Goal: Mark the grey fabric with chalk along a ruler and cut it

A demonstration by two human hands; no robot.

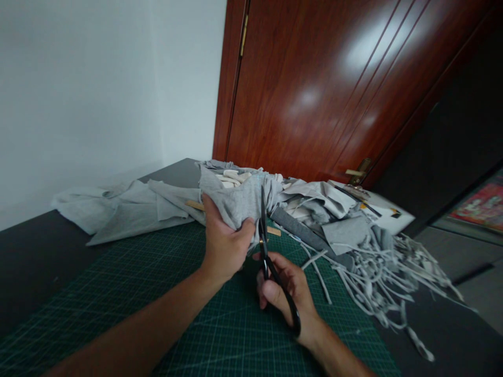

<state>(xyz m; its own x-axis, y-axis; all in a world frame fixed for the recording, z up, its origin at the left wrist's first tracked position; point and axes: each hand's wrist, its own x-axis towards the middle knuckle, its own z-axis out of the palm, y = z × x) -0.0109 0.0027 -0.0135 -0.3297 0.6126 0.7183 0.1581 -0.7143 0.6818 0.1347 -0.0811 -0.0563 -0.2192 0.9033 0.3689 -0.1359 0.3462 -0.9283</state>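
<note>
My left hand [226, 243] pinches a piece of light grey cloth [239, 201] and lifts it above the green cutting mat [165, 293]. In my right hand [288, 285] are black-handled scissors [264, 235], their blades pointing up and away at the right edge of that cloth. Fingers and thumb are wrapped around the handles. Partly behind the left hand, a wooden ruler [195, 205] shows on one side; a short wooden piece [274, 231] shows to the right of the blades.
Grey cloth [133, 209] spreads over the dark table [23, 262] at left. Right of the mat lie folded fabrics [346, 233], a tangle of grey strips [381, 283] and a white board [387, 209]. A reddish-brown door [298, 94] stands behind.
</note>
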